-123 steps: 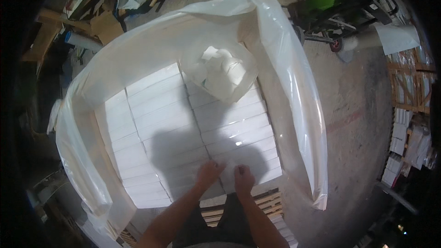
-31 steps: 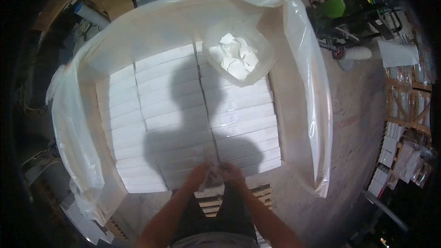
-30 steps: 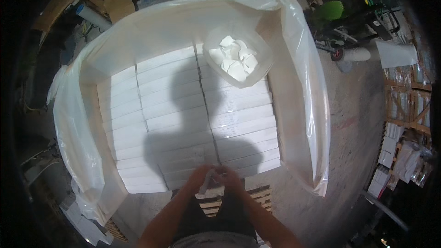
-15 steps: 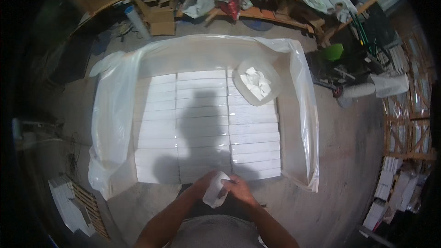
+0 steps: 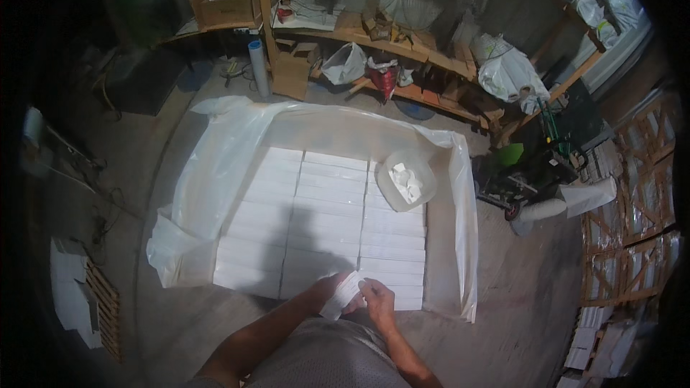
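Note:
Close to my body, my left hand (image 5: 329,287) is wrapped round a small white bundle (image 5: 343,297) that looks like paper slips or labels. My right hand (image 5: 379,300) pinches its right edge, with the thumb and fingers closed. Just beyond my hands lie white flat boxes (image 5: 327,205), packed in three columns inside a large open container lined with clear plastic sheet (image 5: 208,151). On the far right of these boxes sits a translucent plastic tub (image 5: 425,172) with loose white pieces (image 5: 405,182) in it.
A wooden shelf bench (image 5: 402,47) with bags and cardboard runs along the back. On the right are a hand truck (image 5: 528,176), plastic rolls (image 5: 539,210) and crated stacks (image 5: 632,194). White boards (image 5: 72,291) lean by a pallet (image 5: 104,309) on the left.
My view has tilted up and turned, so the container sits lower and slanted. Both hands keep hold of the white bundle, which now shows layered edges.

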`<state>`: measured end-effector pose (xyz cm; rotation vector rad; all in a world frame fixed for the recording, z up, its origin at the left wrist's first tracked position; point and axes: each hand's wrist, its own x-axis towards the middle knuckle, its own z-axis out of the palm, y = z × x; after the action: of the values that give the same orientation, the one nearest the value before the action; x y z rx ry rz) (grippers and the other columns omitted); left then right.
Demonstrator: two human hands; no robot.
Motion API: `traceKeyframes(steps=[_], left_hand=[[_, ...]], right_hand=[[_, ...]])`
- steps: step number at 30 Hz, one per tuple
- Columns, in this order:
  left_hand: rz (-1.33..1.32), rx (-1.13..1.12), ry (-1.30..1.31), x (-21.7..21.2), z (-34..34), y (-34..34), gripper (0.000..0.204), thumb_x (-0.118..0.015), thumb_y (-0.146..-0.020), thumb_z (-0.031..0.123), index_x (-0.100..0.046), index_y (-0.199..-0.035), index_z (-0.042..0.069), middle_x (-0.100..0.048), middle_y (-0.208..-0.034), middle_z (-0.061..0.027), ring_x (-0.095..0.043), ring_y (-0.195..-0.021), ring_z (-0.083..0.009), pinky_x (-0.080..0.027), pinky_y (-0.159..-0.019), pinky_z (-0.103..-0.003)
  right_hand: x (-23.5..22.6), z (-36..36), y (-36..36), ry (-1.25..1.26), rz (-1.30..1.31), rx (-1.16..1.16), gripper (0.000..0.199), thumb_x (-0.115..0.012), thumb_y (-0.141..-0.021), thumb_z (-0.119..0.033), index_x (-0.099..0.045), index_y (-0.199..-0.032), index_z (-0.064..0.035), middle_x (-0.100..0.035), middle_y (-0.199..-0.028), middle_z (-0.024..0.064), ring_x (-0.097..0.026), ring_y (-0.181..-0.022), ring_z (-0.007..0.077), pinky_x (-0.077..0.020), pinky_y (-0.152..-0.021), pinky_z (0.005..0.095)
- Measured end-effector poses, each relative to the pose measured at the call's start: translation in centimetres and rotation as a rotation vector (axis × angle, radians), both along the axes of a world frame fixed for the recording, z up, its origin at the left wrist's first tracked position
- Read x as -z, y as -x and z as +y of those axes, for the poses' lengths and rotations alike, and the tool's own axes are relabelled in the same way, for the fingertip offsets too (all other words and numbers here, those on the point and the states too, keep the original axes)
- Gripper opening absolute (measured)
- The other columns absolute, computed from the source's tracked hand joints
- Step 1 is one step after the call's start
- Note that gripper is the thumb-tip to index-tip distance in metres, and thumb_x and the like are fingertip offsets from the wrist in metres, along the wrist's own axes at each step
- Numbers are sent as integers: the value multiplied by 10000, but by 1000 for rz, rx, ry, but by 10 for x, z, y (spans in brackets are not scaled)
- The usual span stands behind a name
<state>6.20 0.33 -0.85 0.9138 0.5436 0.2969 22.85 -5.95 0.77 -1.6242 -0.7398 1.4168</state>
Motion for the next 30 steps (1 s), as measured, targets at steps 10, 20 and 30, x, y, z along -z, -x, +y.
traceKeyframes(steps=[10, 20, 30], left_hand=[[-125, -66, 411, -22, -6, -6, 399, -330, -990, 328, -540, -1041, -8, -619, -813, -133, -575, -650, -183, -473, -564, -287], [-62, -68, -86, -41, -11, -5, 299, -464, -958, 194, -469, -1180, -6, -603, -956, -120, -559, -648, -148, -463, -561, -273], [113, -35, -218, -16, -8, 3, 200, -625, -826, 108, -544, -1001, 53, -595, -787, -81, -563, -623, -106, -459, -538, -271]], right_hand=[[-16, -9, -10, -113, 10, -73, 193, -603, -901, -136, -663, -966, 35, -617, -787, 20, -516, -743, 85, -425, -675, 231], [-22, -9, -1, -139, -128, 202, 267, -608, -898, -188, -651, -959, 69, -629, -788, 55, -555, -736, 114, -458, -694, 259], [2, -8, -34, -155, 62, 404, 198, -634, -860, -164, -644, -883, 32, -590, -661, 35, -504, -570, 94, -406, -530, 238]])
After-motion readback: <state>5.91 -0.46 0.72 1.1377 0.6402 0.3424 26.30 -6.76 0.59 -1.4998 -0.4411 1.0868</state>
